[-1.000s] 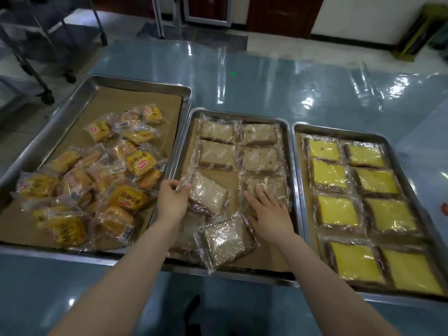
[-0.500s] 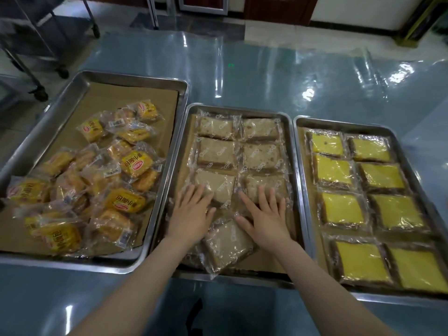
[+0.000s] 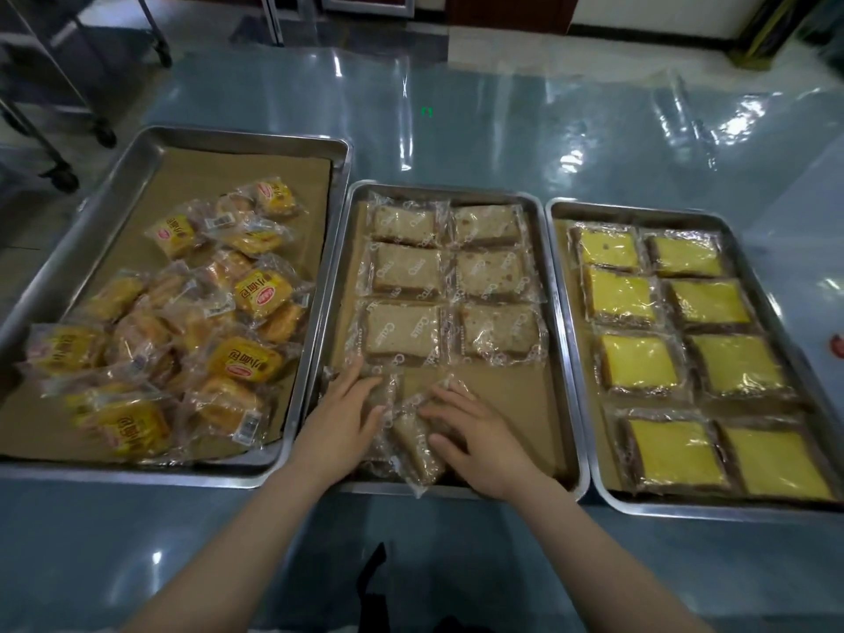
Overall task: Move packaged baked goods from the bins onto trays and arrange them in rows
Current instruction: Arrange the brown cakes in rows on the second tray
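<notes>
The middle tray (image 3: 564, 358) holds wrapped brown cake slices (image 3: 404, 328) in three rows of two at its far end. Two or three loose wrapped slices (image 3: 413, 447) lie tilted and overlapping at its near end. My left hand (image 3: 340, 422) rests flat, fingers spread, on the left loose slice. My right hand (image 3: 477, 434) curls its fingers and thumb over the crinkled wrapper of the slice beside it. Brown paper shows bare to the right of my right hand.
The left tray (image 3: 315, 322) carries a loose heap of yellow-labelled bun packets (image 3: 262, 292). The right tray (image 3: 589, 431) has yellow cake slices (image 3: 637, 363) in four rows of two. All sit on a glossy blue table (image 3: 502, 130); a wheeled rack (image 3: 68, 84) stands far left.
Both hands pulled back from the third row to the tray's near end. The third-row slices now lie straight, and the hands are on the loose slices.
</notes>
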`<move>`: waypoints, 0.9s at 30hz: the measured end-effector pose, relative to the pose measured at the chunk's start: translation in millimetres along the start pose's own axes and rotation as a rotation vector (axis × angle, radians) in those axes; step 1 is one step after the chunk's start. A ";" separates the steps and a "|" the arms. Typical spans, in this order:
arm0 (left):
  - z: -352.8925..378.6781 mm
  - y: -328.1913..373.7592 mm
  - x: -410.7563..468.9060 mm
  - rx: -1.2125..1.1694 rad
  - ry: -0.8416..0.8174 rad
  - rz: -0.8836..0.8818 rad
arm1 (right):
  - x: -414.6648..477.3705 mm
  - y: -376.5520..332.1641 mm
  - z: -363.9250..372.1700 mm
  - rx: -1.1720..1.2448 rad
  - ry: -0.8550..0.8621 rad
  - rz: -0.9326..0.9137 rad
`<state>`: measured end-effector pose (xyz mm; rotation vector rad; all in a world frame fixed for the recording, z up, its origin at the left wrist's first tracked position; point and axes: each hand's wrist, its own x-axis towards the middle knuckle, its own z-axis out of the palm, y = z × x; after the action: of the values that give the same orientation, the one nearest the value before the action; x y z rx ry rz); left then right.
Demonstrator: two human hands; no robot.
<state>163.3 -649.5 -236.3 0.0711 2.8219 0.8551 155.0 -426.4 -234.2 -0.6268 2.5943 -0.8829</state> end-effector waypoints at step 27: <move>11.9 22.9 -19.3 0.408 -0.024 -0.074 | -51.3 9.8 -14.2 -0.291 0.105 0.245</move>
<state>184.3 -625.9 -230.1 0.0329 2.9076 0.2519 189.4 -386.6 -221.3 -0.3295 2.8425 -0.4787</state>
